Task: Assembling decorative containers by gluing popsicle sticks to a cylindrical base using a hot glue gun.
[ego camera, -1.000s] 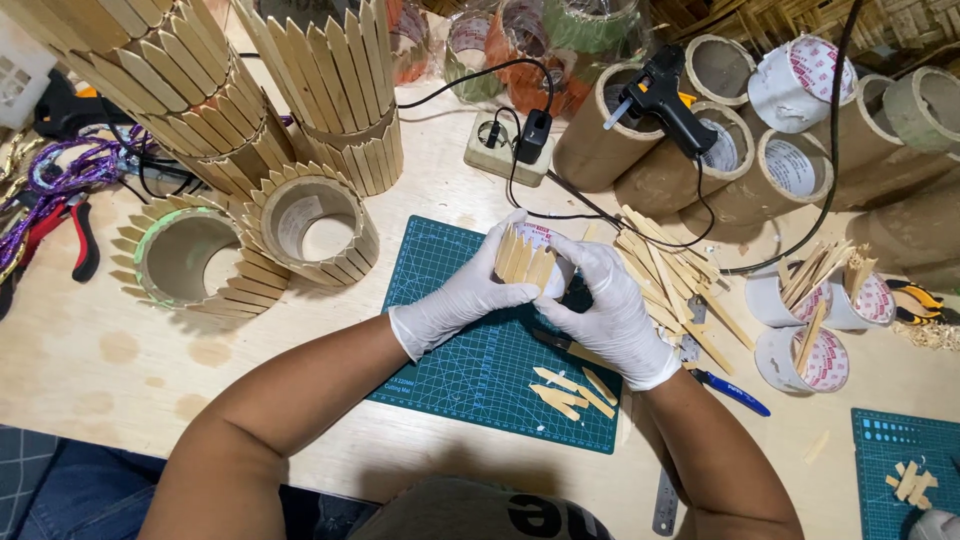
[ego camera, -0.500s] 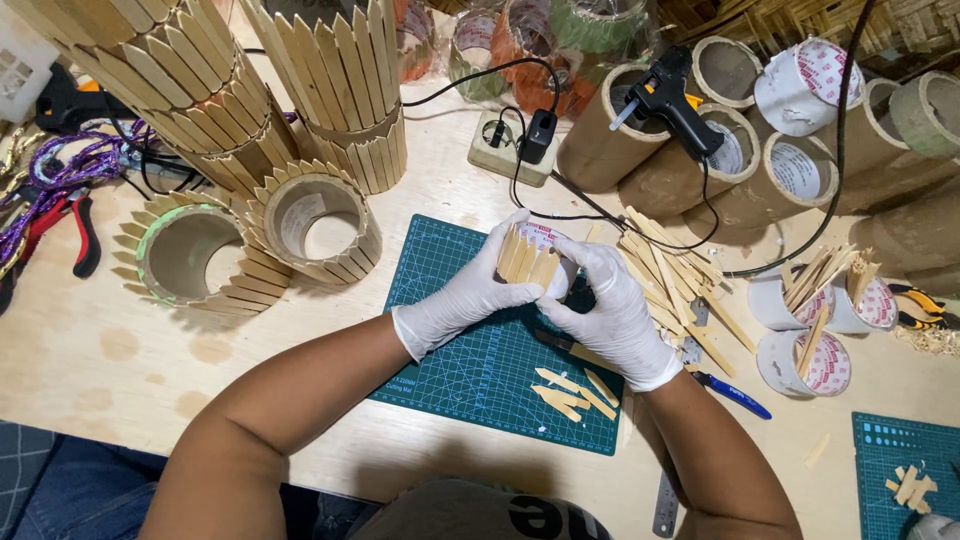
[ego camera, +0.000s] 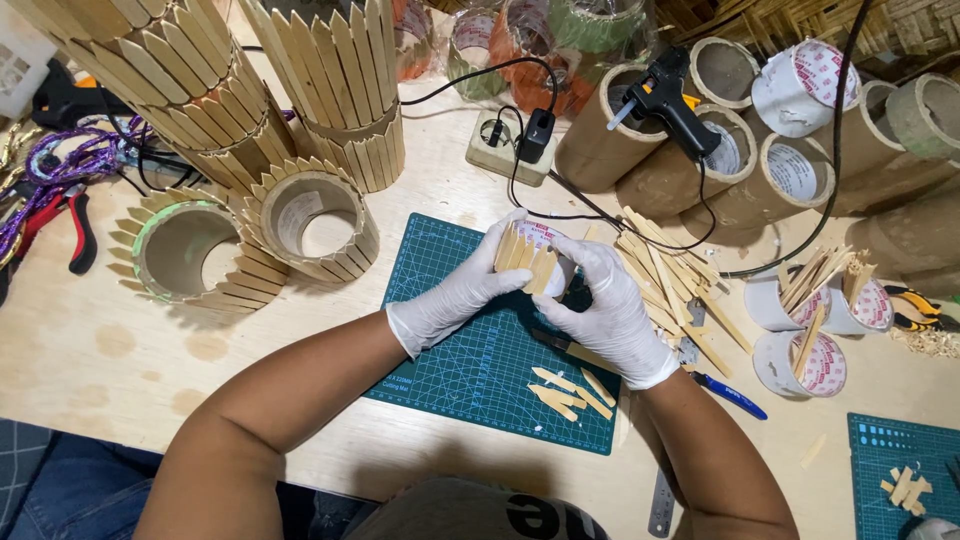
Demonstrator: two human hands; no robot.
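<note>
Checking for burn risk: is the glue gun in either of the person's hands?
No: the black glue gun rests on the cardboard tubes, while both gloved hands hold a stick-covered roll.

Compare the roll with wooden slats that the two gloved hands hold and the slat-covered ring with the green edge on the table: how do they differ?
The roll in the hands, held by the left hand and right hand, is lifted over the green cutting mat; the green-edged ring rests on the table, untouched. The roll looks smaller. Its slats lie flat and close together; the ring's slats fan outward. Both carry pointed, pale wooden slats.
</note>
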